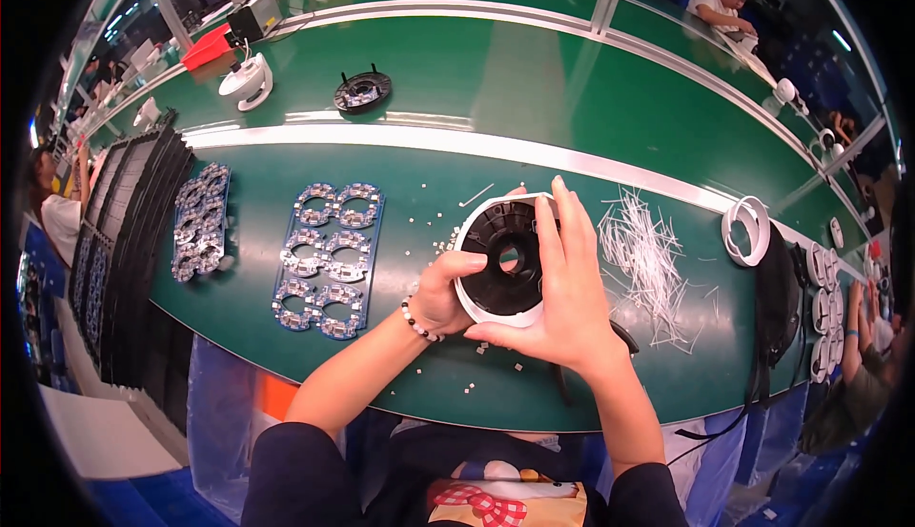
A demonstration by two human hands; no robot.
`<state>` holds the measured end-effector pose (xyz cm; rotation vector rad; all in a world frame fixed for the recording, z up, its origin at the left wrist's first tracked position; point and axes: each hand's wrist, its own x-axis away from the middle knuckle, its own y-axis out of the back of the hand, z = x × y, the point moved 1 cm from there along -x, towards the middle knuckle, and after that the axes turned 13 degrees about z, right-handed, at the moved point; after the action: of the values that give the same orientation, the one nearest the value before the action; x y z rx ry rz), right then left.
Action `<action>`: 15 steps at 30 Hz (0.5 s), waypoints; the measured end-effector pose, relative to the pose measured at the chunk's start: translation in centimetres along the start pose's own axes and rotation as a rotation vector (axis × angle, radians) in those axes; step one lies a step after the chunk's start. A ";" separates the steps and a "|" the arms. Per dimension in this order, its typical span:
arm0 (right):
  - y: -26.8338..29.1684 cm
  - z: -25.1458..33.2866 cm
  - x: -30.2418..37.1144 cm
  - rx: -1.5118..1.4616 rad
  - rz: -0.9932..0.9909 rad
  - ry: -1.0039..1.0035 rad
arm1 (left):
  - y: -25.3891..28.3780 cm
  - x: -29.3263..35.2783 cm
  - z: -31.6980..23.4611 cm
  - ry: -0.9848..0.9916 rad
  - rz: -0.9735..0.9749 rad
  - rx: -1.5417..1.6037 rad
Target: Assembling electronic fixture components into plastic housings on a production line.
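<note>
Above the near middle of the green bench I hold a white round housing (516, 318) with a black disc (497, 294) seated inside it. The disc has ribs and a round hole at its centre. My left hand (442, 291), with a beaded bracelet at its wrist, grips the left side, its thumb over the rim and its other fingers mostly hidden underneath. On the right side my right hand (578, 303) closes around the housing, fingers along the far right rim and thumb at the near edge. A dark curved piece (624, 338) shows partly behind my right wrist.
Left of my hands lie blue circuit-board panels (325, 258). White thin strips (646, 265) are heaped to the right, beside a white ring housing (747, 232) and a black bag (780, 308). Beyond the white rail sits a black round part (363, 91). Black racks (133, 241) stand left.
</note>
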<state>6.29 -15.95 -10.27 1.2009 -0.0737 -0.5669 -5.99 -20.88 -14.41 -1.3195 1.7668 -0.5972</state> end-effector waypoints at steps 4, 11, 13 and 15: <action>-0.9 -0.7 -0.3 -0.061 -0.053 0.034 | 1.8 0.7 -0.4 0.172 0.047 0.145; -2.0 -1.4 0.1 -0.003 -0.111 0.031 | 1.9 0.5 -0.2 0.218 0.073 0.059; -1.6 -0.9 0.2 0.020 -0.136 0.047 | 1.9 0.6 -0.1 0.216 0.061 0.074; -1.3 -0.8 0.1 -0.011 -0.153 0.074 | 1.0 0.2 -0.4 0.107 0.115 0.113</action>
<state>6.14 -15.57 -11.75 1.2223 0.0845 -0.6546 -6.90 -20.77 -15.03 -1.1194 1.8533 -0.7030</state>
